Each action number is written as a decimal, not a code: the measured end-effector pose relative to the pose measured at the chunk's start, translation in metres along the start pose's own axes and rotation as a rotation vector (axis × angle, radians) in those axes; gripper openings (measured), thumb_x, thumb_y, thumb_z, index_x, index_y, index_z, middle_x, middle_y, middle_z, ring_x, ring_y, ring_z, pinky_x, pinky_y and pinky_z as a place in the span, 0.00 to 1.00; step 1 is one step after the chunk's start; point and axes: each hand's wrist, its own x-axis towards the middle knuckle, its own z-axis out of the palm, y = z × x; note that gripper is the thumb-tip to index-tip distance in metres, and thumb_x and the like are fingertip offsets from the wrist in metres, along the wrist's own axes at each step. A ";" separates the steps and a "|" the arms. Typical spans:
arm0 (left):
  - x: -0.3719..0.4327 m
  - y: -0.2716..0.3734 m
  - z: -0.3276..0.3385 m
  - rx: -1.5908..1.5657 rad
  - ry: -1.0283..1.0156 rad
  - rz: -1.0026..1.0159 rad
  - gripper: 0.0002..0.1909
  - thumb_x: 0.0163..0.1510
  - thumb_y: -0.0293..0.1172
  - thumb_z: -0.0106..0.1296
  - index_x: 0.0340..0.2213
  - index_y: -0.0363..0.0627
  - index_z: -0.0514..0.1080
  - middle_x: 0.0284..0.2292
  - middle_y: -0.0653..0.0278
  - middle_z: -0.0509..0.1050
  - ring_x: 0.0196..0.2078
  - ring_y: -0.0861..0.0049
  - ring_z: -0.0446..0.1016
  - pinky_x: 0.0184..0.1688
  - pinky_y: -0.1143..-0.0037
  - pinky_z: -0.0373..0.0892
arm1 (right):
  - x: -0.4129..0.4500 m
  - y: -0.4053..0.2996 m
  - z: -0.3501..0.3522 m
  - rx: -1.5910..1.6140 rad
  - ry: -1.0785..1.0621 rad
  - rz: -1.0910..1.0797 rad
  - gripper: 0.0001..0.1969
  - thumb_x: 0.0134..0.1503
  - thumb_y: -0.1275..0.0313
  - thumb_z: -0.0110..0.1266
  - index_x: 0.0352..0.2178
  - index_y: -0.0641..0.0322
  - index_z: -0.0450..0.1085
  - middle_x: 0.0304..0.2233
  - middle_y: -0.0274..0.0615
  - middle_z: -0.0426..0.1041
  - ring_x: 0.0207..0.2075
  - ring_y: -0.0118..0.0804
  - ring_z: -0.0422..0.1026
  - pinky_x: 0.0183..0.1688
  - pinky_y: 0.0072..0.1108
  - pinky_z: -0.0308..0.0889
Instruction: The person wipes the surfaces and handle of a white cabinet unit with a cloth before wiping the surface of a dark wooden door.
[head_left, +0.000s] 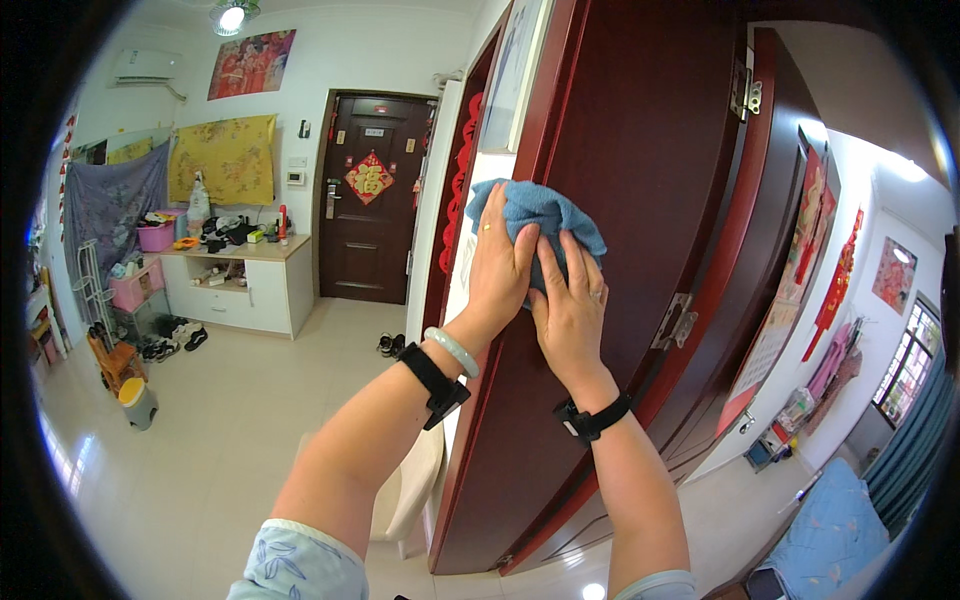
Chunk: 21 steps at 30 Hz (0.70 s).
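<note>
A bunched blue cloth (555, 206) lies against the dark red wooden door frame (622, 142), near its left edge. Pressing on the cloth's left part is my left hand (499, 259), with a ring on one finger and a pale bangle and a black strap at the wrist. My right hand (574, 307) is on the cloth's lower right, fingers spread and pointing up, with a black strap (596, 420) around that wrist. Both arms reach upward, and the hands are close together. Part of the frame's surface is hidden behind the cloth and hands.
To the right stands an open wooden door (772, 210) on metal hinges (675, 322). A framed picture (514, 75) hangs just left of the door frame. Below my left arm is a pale chair (409, 487). A white cabinet (247, 289) and a brown entrance door (375, 255) stand farther back.
</note>
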 end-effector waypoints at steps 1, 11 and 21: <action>-0.006 -0.001 -0.001 0.003 -0.001 -0.001 0.30 0.57 0.36 0.41 0.56 0.35 0.48 0.56 0.44 0.52 0.60 0.51 0.50 0.59 0.66 0.50 | -0.006 -0.002 0.001 0.003 0.000 0.001 0.29 0.53 0.69 0.51 0.57 0.53 0.55 0.58 0.43 0.52 0.58 0.42 0.52 0.54 0.33 0.52; -0.058 -0.014 -0.008 -0.002 -0.027 -0.030 0.30 0.58 0.38 0.40 0.57 0.37 0.48 0.57 0.46 0.50 0.61 0.53 0.47 0.61 0.67 0.46 | -0.057 -0.016 0.012 0.049 -0.058 0.046 0.29 0.53 0.69 0.51 0.56 0.53 0.55 0.57 0.41 0.52 0.56 0.42 0.54 0.52 0.34 0.53; -0.090 -0.009 -0.021 -0.039 -0.096 -0.160 0.29 0.59 0.35 0.38 0.58 0.37 0.46 0.57 0.49 0.51 0.60 0.59 0.50 0.60 0.69 0.46 | -0.085 -0.025 0.008 0.101 -0.103 0.098 0.29 0.49 0.73 0.55 0.55 0.54 0.58 0.56 0.40 0.53 0.55 0.41 0.54 0.51 0.33 0.56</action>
